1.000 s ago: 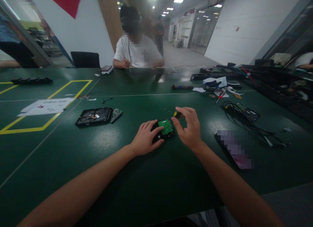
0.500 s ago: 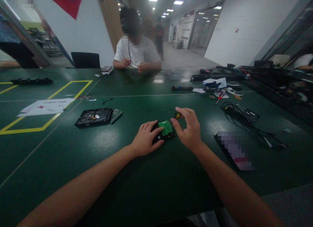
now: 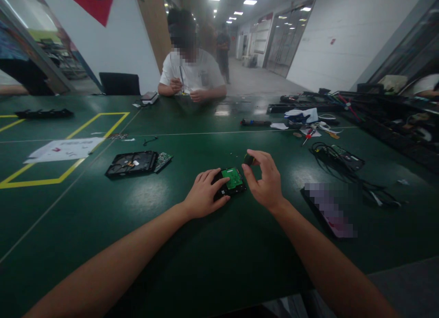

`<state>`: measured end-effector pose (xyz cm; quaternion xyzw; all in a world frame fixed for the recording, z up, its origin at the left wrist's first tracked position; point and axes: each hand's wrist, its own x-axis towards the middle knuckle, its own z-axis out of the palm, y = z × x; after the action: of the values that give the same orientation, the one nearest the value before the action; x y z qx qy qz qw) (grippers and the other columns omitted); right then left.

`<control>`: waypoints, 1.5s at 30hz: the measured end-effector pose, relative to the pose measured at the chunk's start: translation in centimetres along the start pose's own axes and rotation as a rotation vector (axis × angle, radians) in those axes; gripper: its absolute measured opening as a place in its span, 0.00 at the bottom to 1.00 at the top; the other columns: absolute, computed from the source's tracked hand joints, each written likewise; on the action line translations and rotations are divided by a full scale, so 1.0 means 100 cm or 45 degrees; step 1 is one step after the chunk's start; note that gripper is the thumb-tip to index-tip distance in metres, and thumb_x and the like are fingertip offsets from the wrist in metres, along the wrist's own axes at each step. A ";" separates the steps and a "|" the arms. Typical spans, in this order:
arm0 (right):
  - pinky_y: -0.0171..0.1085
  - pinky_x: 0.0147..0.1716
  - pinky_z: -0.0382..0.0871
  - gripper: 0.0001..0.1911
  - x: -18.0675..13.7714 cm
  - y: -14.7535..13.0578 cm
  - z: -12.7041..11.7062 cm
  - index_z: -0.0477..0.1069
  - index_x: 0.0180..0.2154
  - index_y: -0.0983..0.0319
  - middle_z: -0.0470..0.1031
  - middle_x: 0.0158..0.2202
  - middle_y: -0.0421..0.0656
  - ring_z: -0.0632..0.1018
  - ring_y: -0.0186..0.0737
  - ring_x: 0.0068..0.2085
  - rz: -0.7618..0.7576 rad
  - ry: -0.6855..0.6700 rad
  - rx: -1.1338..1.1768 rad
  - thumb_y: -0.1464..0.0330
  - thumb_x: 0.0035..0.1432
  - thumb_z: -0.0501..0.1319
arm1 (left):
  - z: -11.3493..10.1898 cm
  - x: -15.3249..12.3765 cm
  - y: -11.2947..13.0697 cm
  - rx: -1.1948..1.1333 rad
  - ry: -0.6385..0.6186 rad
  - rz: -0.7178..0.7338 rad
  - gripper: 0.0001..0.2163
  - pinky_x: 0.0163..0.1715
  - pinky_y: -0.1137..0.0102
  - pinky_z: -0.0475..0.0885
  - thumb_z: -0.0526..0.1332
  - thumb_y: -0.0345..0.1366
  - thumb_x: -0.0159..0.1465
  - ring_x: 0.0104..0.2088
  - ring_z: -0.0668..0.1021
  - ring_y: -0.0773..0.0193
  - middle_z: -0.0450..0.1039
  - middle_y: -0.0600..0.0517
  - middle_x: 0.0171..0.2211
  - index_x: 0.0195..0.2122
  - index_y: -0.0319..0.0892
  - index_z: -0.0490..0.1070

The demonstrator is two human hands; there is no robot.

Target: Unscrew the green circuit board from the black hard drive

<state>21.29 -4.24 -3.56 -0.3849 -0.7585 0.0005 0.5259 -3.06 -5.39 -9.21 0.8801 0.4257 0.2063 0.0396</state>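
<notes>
My left hand lies over a black hard drive, bracing it against the table with its fingers spread across the top and left side. A green circuit board shows on the drive's upper face. At the drive's right end, my right hand pinches a small dark handle with yellow edges, which looks like a screwdriver, between thumb and fingers. Its shaft and tip cannot be made out. Tiny loose bits, perhaps screws, lie just beyond the drive.
Another opened hard drive with a loose circuit board lies left. A phone, black cables and a red screwdriver are right. Across the green table sits a person; a paper sheet lies far left.
The dark handle has turned in my right fingers, showing less yellow now, and that hand has barely shifted. My left hand and the hard drive stay put.
</notes>
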 end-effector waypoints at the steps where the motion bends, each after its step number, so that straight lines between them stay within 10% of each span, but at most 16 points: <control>1: 0.52 0.49 0.81 0.25 0.001 0.000 0.000 0.67 0.64 0.49 0.75 0.53 0.46 0.79 0.48 0.51 -0.006 0.018 -0.011 0.70 0.68 0.63 | 0.000 0.000 0.000 -0.001 -0.005 -0.002 0.28 0.67 0.40 0.61 0.64 0.51 0.70 0.70 0.63 0.39 0.57 0.40 0.72 0.68 0.50 0.67; 45: 0.52 0.49 0.79 0.22 0.000 0.000 0.000 0.68 0.63 0.50 0.75 0.54 0.47 0.79 0.49 0.52 -0.013 0.018 -0.023 0.70 0.70 0.61 | 0.000 0.000 0.001 0.032 -0.009 -0.012 0.28 0.67 0.41 0.62 0.64 0.51 0.70 0.70 0.64 0.38 0.58 0.39 0.72 0.68 0.49 0.68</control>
<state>21.29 -4.18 -3.58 -0.3858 -0.7566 -0.0117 0.5279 -3.01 -5.45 -9.24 0.8793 0.4321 0.1978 0.0310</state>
